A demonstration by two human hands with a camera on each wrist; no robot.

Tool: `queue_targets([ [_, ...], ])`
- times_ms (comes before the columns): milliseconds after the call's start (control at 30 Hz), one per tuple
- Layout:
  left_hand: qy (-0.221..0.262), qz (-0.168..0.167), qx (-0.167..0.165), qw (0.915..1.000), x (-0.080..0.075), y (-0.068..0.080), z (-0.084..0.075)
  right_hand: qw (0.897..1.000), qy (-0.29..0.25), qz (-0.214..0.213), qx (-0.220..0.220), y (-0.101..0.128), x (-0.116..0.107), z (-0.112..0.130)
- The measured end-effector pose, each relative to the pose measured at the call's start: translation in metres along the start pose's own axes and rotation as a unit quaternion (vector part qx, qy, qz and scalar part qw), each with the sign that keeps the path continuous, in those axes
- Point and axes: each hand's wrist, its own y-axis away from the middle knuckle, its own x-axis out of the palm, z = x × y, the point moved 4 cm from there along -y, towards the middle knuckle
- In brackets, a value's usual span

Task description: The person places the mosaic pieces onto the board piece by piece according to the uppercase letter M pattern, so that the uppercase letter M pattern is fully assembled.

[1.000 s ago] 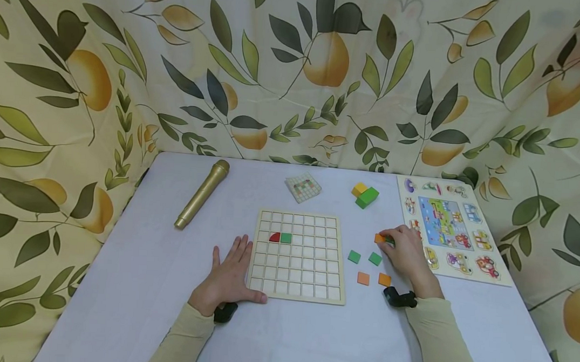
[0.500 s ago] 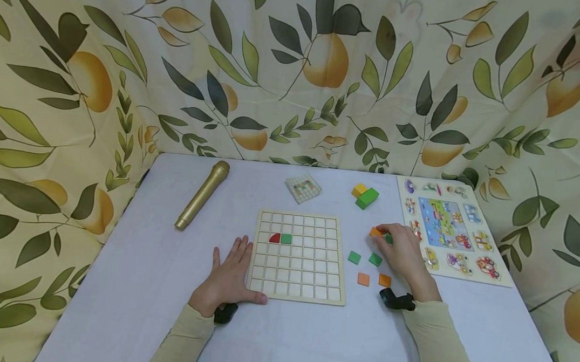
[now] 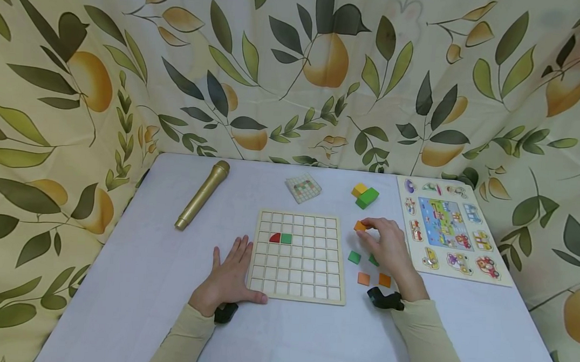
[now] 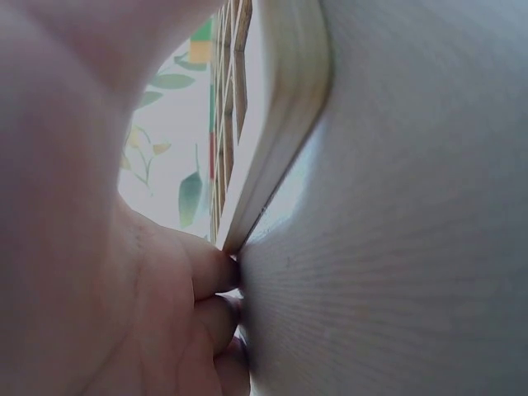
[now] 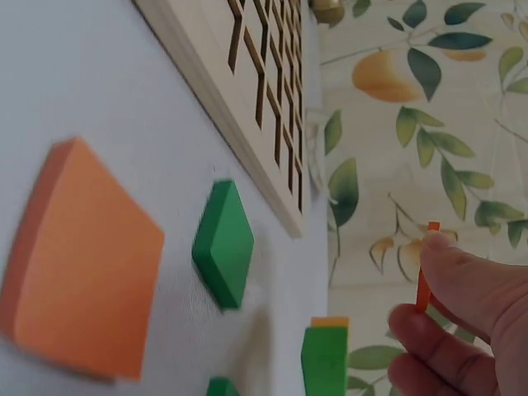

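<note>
One orange tile (image 3: 360,225), pinched in the right hand (image 3: 389,249), had lifted off the table (image 3: 135,282) toward the grid board (image 3: 297,255); left hand (image 3: 227,281) stayed flat, steadying its edge.

Both arms wear long pale beige-green sleeves that end at the wrists. Just behind the left hand (image 3: 229,278) a small black device sits at the wrist; a like black device, chunkier and angled, sits behind the right hand (image 3: 389,250). Both hands are bare.
</note>
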Motion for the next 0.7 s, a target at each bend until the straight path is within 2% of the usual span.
queue_targets([
  [367,-0.001,0.002,-0.001,1.0000,0.001,-0.001,0.001,0.999,-0.016,0.028,-0.013,-0.008,0.018,0.022],
  [700,0.001,-0.002,0.002,1.0000,0.000,0.000,0.000,0.997,-0.021,0.033,-0.059,-0.018,0.032,0.044],
])
